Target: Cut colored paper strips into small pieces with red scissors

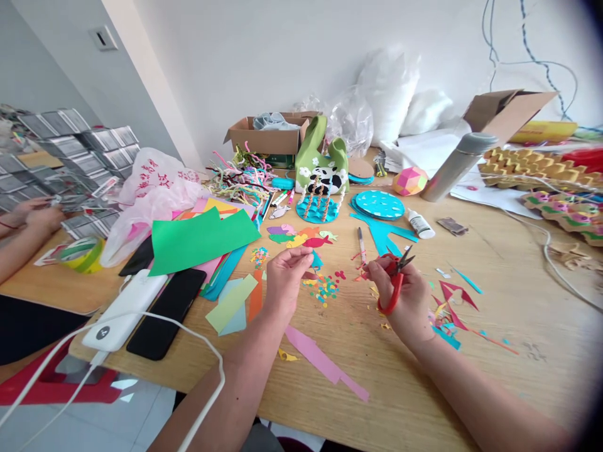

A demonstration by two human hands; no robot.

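White cable [222, 371] over left forearm [245, 370], pink paper strip [325, 361] on worktop [532, 282], red scissors [399, 282] in curled fingers of right hand [409, 309], blue paper piece [317, 259] in pinched fingers of left hand [285, 277], paper fish [298, 241] beyond, green panda bag [309, 149] behind.

Counts: left hand [288, 276] 1, right hand [400, 307] 1, co-worker's hands [44, 217] 2. Scissors [398, 287], 1 pair. Glue bottle [421, 224] 1, flask [456, 171] 1, faceted ball [409, 181] 1, panda bag [313, 147] 1, power bank [120, 314] 1, wall switch [103, 39] 1. Paper fish [316, 242]: at least 6, overlapping. Paper dots [325, 289]: many, too small to count.
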